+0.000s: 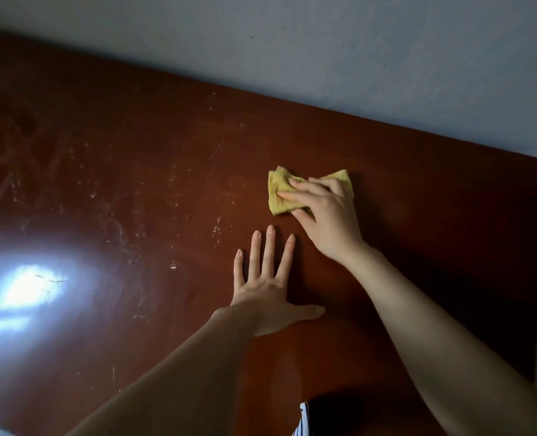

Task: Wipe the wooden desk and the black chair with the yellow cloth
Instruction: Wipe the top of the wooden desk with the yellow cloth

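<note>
On scuffed reddish-brown wooden table (135, 152), right hand (323, 215) fingers (295, 196) curled over crumpled yellow cloth (279, 187), left hand (267, 297) just nearer, fingers (268, 247) spread flat on table

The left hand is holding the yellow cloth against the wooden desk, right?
No. The head view shows the right hand holding the yellow cloth against the wooden desk; the left hand lies flat on the wood beside it, holding nothing.

Place: plain, dim room, likely in a home.
Furniture: scuffed reddish-brown wooden desk (128, 158), its far edge against the wall.
Wall (355, 42): bare, pale grey-blue.
Light: bright glare (25, 287) on the desk's near left.
</note>
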The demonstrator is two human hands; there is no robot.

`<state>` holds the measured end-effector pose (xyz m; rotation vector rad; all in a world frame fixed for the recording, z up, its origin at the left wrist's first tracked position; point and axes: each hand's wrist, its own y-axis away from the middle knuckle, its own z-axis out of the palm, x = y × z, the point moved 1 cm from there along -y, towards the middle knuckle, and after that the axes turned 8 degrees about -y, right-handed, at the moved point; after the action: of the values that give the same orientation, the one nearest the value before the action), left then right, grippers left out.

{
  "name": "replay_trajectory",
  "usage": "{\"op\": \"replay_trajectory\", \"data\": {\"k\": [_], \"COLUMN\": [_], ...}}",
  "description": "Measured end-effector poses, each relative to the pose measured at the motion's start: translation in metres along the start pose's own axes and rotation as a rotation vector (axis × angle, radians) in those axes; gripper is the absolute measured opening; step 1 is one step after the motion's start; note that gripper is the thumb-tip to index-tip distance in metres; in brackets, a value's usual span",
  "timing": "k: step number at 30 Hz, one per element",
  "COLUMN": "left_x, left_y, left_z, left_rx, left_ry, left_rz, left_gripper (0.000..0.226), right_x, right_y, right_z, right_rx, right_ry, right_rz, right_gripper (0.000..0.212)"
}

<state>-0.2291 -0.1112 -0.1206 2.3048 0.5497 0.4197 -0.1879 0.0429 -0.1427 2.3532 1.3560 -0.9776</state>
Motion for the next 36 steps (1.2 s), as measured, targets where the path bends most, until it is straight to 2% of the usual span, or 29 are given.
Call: {"op": "replay_trajectory", "data": {"k": [9,16,21,27,33,36], "left_x": [0.002,0.003,0.003,0.003,0.002,0.003], "left_y": [0.0,-0.003,-0.002,-0.001,-0.001,0.0], "left_z": [0.001,0.002,0.003,0.004,0.003,0.004], "left_rx": [0.01,-0.003,0.008,0.022,0.051,0.075], "left_ry": [0.011,-0.001,-0.011,0.018,-0.02,-0.014], "left_rz": [-0.037,-0.035,-0.036,-0.022,-0.036,-0.04], "left_gripper": [0.107,0.106,0.104,0.101,0.106,0.109], "right_x": [0.053,0.097,0.1,0.08,0.047,0.031], "right_y": [0.07,0.023,-0.023,-0.055,-0.013,0.025], "right_z": [-0.057,-0.097,-0.1,-0.075,-0.037,-0.024], "right_rx": [0.078,0.123,0.2,0.318,0.229,0.246], "right_ry": [0.134,0.208,0.255,0.292,0.217,0.194], "right_rz": [-0.042,0.179,0.27,0.462,0.129,0.079], "right_gripper": [0.038,0.036,0.034,0.035,0.035,0.035]}}
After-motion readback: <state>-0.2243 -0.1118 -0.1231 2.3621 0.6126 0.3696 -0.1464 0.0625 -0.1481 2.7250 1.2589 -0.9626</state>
